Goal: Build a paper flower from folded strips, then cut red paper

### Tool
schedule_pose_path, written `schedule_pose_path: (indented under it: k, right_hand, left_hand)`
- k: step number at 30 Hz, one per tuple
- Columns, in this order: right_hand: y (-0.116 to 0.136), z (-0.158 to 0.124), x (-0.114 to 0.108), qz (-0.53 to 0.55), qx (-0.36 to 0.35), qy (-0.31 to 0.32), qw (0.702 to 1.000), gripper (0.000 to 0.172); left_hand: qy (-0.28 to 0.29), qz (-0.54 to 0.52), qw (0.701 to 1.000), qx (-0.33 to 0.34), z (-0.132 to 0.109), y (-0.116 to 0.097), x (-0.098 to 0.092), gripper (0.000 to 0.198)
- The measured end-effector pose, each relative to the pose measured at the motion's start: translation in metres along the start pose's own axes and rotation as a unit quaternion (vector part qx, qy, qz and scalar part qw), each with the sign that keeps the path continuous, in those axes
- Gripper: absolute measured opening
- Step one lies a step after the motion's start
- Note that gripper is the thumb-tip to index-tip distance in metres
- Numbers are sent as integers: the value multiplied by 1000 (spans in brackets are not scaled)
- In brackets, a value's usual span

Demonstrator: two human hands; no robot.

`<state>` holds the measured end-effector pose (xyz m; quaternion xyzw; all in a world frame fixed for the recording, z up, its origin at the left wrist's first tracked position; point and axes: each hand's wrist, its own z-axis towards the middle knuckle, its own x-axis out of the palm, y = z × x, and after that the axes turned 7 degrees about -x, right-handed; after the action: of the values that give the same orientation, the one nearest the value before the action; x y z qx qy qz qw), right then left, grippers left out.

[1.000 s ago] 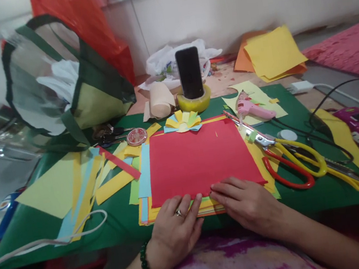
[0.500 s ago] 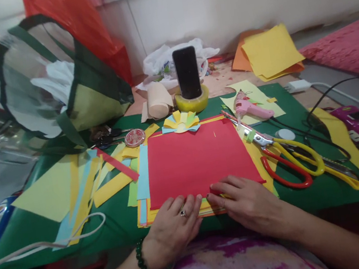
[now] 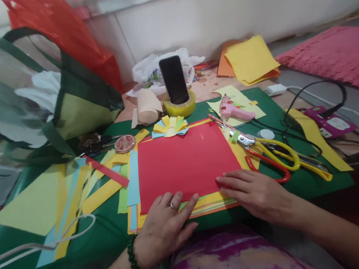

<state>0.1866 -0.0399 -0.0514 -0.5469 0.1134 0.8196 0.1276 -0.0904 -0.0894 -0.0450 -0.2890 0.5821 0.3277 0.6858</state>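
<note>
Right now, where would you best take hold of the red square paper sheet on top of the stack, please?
Take the red square paper sheet at its near right corner, from the near side; that corner lies free by the right hand, while the left hand rests flat on the near edge.

Red sheet (image 3: 186,162) laid on a yellow-and-orange paper stack (image 3: 209,203), green mat (image 3: 309,181) beneath, yellow-handled scissors (image 3: 282,153), pink glue gun (image 3: 234,111), black phone (image 3: 174,79)

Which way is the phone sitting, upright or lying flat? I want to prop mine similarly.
Upright. The phone stands on end inside the hole of a yellow tape roll, dark screen facing the camera.
</note>
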Motion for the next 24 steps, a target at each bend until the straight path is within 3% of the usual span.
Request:
schedule_pose_path:
  k: [10, 13, 17, 20, 24]
  right_hand:
    - [-10, -42, -19, -75, 47, -16, 996, 31]
    - [-7, -52, -32, -76, 70, -54, 993, 28]
    - [-10, -69, -51, -111, 197, -114, 967, 24]
    - [-17, -82, -57, -158, 312, -109, 930, 22]
    - [-23, -98, -55, -173, 412, -87, 890, 23]
  left_hand:
    - [-22, -24, 999, -4, -1, 3, 0, 42]
    - [-24, -24, 999, -9, -2, 2, -2, 42]
    - [-21, -11, 999, -26, -1, -1, -7, 41]
    - [-21, -3, 998, -55, 5, -6, -7, 36]
    - [-80, 7, 995, -63, 21, -13, 4, 36]
